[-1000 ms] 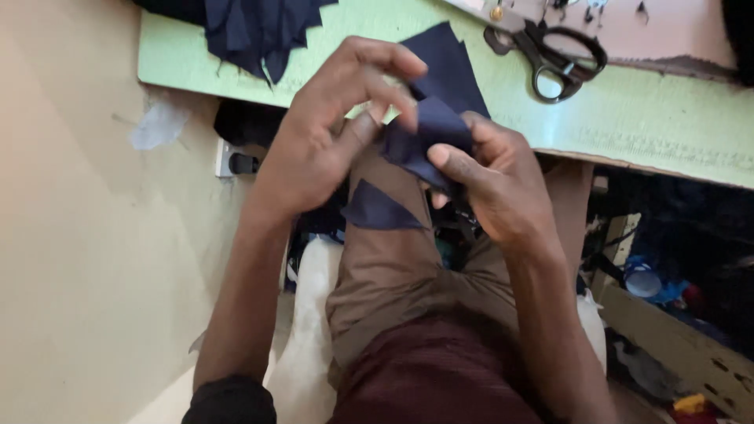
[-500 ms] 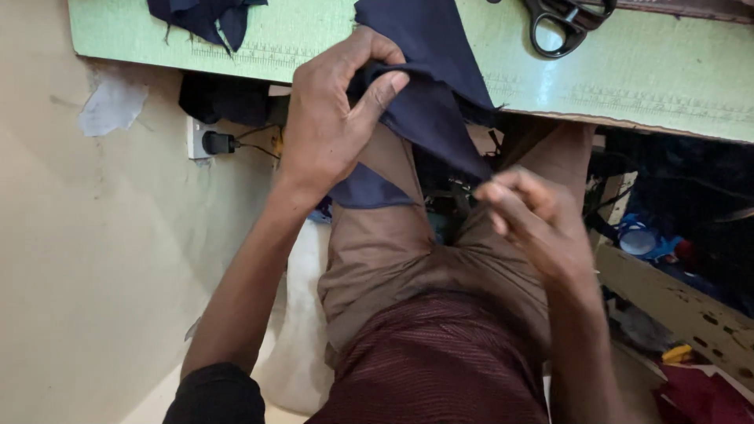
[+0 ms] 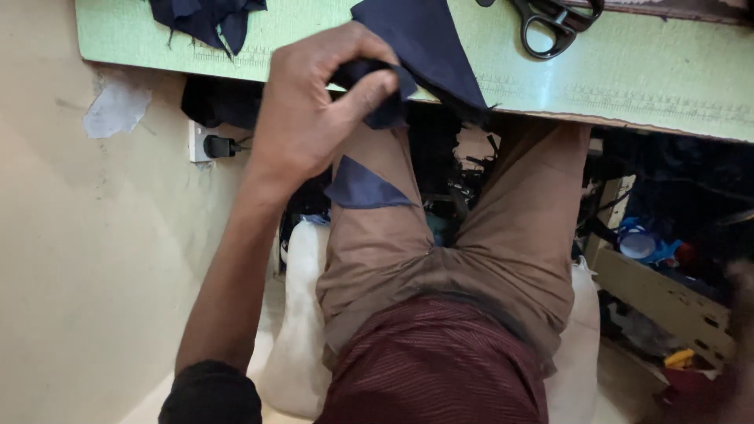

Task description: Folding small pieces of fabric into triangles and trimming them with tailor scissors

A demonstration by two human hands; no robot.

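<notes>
Soft, even daylight fills the head view, brightest on the pale wall (image 3: 55,259) and the green table (image 3: 628,74), with no hard glare. Under the table the space falls into deep shadow, so the clutter there is hard to make out. The left hand (image 3: 314,118) is fairly sharp, while the lower right corner is smeared by motion blur.

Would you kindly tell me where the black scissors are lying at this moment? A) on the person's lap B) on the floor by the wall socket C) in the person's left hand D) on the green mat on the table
D: the scissors lie on the green mat at the top of the view, apart from the left hand, which pinches dark blue cloth.
</notes>
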